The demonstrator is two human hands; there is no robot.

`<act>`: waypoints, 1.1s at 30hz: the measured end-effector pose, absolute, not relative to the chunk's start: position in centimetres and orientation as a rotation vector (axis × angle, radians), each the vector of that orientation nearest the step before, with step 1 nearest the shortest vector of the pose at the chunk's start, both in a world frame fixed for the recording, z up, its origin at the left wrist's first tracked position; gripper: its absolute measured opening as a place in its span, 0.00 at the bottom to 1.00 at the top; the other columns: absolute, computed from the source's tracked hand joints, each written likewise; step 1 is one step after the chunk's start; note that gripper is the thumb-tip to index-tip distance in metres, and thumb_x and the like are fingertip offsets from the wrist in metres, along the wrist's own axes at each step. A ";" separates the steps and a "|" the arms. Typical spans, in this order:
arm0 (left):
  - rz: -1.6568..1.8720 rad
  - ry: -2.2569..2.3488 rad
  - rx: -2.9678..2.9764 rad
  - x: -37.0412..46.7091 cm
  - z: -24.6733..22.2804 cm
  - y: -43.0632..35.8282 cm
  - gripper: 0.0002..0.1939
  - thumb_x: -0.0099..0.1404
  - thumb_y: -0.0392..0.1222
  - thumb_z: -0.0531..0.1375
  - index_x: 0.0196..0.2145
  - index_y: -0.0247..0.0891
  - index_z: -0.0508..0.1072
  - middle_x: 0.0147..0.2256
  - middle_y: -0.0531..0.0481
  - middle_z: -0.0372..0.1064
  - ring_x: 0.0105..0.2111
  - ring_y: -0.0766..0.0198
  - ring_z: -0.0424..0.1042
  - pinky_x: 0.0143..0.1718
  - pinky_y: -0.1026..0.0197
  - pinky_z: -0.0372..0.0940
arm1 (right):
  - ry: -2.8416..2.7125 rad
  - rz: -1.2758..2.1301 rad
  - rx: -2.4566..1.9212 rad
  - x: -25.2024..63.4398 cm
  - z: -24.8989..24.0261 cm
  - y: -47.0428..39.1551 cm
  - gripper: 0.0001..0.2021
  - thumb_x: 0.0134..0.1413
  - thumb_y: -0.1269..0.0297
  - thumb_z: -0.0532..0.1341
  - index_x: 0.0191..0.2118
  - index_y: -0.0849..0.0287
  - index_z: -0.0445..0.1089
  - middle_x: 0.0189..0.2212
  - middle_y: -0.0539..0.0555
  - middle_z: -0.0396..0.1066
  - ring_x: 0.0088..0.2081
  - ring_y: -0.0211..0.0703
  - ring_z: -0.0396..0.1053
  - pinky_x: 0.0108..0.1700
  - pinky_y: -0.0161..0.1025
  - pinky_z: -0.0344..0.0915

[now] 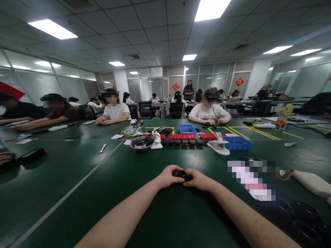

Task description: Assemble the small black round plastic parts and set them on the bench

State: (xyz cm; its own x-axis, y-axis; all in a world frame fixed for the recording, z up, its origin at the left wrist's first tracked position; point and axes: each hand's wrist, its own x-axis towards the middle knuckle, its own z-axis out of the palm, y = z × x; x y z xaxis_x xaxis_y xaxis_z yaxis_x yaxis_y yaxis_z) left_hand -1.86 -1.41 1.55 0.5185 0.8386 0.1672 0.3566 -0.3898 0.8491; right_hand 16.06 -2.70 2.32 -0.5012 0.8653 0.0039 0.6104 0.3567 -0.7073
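Both of my hands meet over the green table (144, 213), straight ahead of me. Between them is a small black part (183, 174) with a round, ring-like opening; its exact kind is too small to tell. The fingers of my left hand (168, 176) close on its left side, thumb toward me. On the other side my right hand (198, 179) grips it with thumb and fingers. Much of the part is hidden behind my fingers.
Ahead stand a red and black socket row (183, 137), blue bins (236, 143), a bowl of cables (141, 143) and a white clip stand (218, 144). A wrench (102, 148) lies left. Black rings (305, 213) and a white power bank (312, 182) are right. People sit opposite.
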 end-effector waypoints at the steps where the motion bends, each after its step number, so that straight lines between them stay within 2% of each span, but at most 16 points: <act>1: 0.771 0.977 1.967 -1.9 1.5 -1.4 0.21 0.45 0.44 0.63 0.38 0.35 0.68 0.35 0.48 0.66 0.33 0.64 0.64 0.36 0.61 0.58 | -2.252 0.925 -1.288 16.1 2.4 -2.7 0.11 0.37 0.65 0.61 0.33 0.61 0.66 0.26 0.49 0.64 0.28 0.37 0.61 0.29 0.32 0.57; 13: 0.771 0.971 1.957 -1.8 1.3 -1.2 0.21 0.44 0.44 0.63 0.38 0.36 0.68 0.34 0.48 0.66 0.33 0.63 0.64 0.36 0.60 0.58 | -2.205 0.963 -1.337 15.7 2.7 -2.9 0.10 0.36 0.68 0.61 0.31 0.62 0.66 0.25 0.48 0.64 0.26 0.36 0.61 0.28 0.31 0.56; 21: 0.775 1.023 1.961 -1.6 1.2 -1.1 0.21 0.43 0.44 0.63 0.36 0.35 0.68 0.33 0.49 0.65 0.32 0.64 0.64 0.33 0.62 0.58 | -2.172 0.974 -1.356 15.9 2.4 -2.7 0.11 0.35 0.66 0.62 0.30 0.62 0.66 0.24 0.48 0.64 0.27 0.36 0.61 0.27 0.31 0.55; 26: 0.909 1.159 1.968 -0.8 0.7 -1.5 0.18 0.43 0.44 0.63 0.33 0.36 0.68 0.32 0.50 0.64 0.32 0.64 0.63 0.33 0.63 0.58 | -2.144 0.661 -1.568 15.0 1.4 -2.5 0.15 0.33 0.59 0.63 0.29 0.61 0.64 0.25 0.50 0.64 0.27 0.38 0.61 0.25 0.31 0.53; 30: 1.048 1.347 1.991 -0.1 0.2 -1.7 0.17 0.43 0.43 0.63 0.32 0.36 0.68 0.31 0.50 0.63 0.32 0.64 0.62 0.33 0.62 0.57 | -2.072 0.279 -1.800 13.6 0.4 -2.7 0.12 0.40 0.56 0.58 0.29 0.60 0.64 0.27 0.54 0.65 0.28 0.41 0.63 0.26 0.34 0.53; 33: 1.079 1.387 2.004 0.0 0.1 -1.6 0.16 0.43 0.43 0.63 0.32 0.36 0.68 0.32 0.50 0.63 0.33 0.63 0.62 0.34 0.62 0.57 | -2.076 0.173 -1.841 13.2 0.2 -3.0 0.12 0.43 0.55 0.56 0.30 0.59 0.64 0.29 0.55 0.65 0.30 0.43 0.64 0.28 0.35 0.54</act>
